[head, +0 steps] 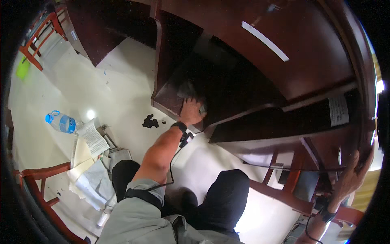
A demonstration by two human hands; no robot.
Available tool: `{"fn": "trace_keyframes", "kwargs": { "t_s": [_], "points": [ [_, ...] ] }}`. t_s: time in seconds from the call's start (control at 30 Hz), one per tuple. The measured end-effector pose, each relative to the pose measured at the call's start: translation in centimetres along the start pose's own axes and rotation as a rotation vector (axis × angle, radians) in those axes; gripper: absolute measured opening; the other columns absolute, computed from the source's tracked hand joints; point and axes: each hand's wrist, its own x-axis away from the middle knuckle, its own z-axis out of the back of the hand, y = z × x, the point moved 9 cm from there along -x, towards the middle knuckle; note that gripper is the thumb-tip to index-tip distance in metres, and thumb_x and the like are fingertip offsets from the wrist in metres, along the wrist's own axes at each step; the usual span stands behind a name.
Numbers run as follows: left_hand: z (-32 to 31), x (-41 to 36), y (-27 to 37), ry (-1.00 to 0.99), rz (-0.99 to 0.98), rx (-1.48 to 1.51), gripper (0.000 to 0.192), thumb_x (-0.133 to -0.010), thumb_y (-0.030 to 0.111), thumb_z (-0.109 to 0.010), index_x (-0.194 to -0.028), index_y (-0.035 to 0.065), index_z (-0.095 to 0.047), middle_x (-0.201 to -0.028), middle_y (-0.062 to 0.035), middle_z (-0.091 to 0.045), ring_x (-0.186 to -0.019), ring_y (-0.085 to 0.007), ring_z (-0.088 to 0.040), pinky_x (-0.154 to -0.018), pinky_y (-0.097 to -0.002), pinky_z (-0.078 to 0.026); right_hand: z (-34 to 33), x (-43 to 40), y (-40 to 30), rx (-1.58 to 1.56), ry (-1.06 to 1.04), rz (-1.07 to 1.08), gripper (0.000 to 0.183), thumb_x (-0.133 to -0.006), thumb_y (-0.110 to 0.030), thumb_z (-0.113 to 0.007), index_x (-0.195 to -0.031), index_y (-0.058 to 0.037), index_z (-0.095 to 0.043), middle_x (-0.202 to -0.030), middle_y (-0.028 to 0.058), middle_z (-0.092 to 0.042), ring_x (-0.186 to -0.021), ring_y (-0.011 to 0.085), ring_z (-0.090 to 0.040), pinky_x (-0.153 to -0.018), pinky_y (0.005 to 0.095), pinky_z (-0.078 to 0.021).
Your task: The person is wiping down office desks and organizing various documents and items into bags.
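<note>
Inside the dark wooden cabinet [170,96], my left hand [192,112] reaches down to the bottom panel near its front corner. Under and beside its fingers is a crumpled greyish cloth [203,107], partly hidden and blurred. A black band with a small device and a cable [171,170] is on that wrist. At the far right, my right hand [352,175] lies against the rounded wooden edge [361,134] of the furniture, thumb and fingers on either side of it; some fingertips are hard to see. It also wears a dark wristband.
On the pale tiled floor lie black scraps [150,121], a plastic bottle with a blue cap [64,123] and a pile of papers [94,180]. Wooden chairs [45,170] stand at the left and right [285,195]. A white strip [265,41] is on the upper wooden panel.
</note>
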Motion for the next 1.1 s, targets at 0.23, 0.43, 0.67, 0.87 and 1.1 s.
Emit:
{"fn": "trace_keyframes", "kwargs": {
  "t_s": [0.23,0.43,0.67,0.87,1.1],
  "points": [
    [-1.5,-1.2,4.3,-0.086,-0.27,0.286,0.051,-0.075,0.016,-0.06,-0.124,0.0036,-0.059,-0.129,-0.0244,-0.054,-0.126,-0.0399,-0.045,-0.112,-0.0489,-0.03,0.4,0.1,-0.2,0.285,0.203,0.139,0.053,-0.097,-0.034,-0.059,-0.144,-0.0162,-0.045,-0.142,0.0141,-0.051,-0.127,0.03,-0.052,-0.105,0.0406,-0.0432],
    [-1.0,-2.8,2.2,0.304,-0.294,-0.173,0.043,-0.078,0.014,-0.058,-0.12,0.006,-0.062,-0.126,-0.0198,-0.058,-0.121,-0.0393,-0.05,-0.108,-0.0479,-0.035,-0.1,-0.1,-0.4,0.202,0.2,0.211,0.05,-0.096,-0.021,-0.061,-0.142,-0.0076,-0.047,-0.136,0.0126,-0.056,-0.121,0.0255,-0.056,-0.103,0.0382,-0.0441],
    [2.7,-0.6,-5.9,0.028,-0.133,-0.152,0.03,-0.081,0.015,-0.055,-0.108,0.0043,-0.064,-0.113,-0.0198,-0.061,-0.108,-0.0364,-0.057,-0.097,-0.0468,-0.044,0.4,0.4,1.4,0.253,0.247,0.127,0.046,-0.096,-0.017,-0.06,-0.14,-0.0078,-0.05,-0.134,0.0114,-0.058,-0.119,0.0246,-0.057,-0.102,0.0369,-0.0456],
    [5.6,-0.8,-9.3,0.21,-0.101,-0.275,0.027,-0.08,0.013,-0.055,-0.104,0.0045,-0.064,-0.11,-0.0179,-0.061,-0.108,-0.0366,-0.057,-0.091,-0.0448,-0.048,-0.6,0.6,1.2,0.058,0.233,0.133,0.047,-0.097,-0.017,-0.059,-0.141,-0.0096,-0.048,-0.135,0.0127,-0.056,-0.121,0.027,-0.055,-0.095,0.0355,-0.0534],
    [7.7,4.3,-8.6,0.17,0.04,-0.326,0.035,-0.077,0.015,-0.063,-0.108,0.0017,-0.061,-0.104,-0.0157,-0.061,-0.102,-0.0338,-0.057,-0.087,-0.045,-0.046,-0.4,0.9,2.9,0.07,0.18,-0.021,0.047,-0.097,-0.034,-0.056,-0.143,-0.0242,-0.046,-0.142,0.0094,-0.051,-0.129,0.0278,-0.05,-0.11,0.0408,-0.0439]
  ]
}}
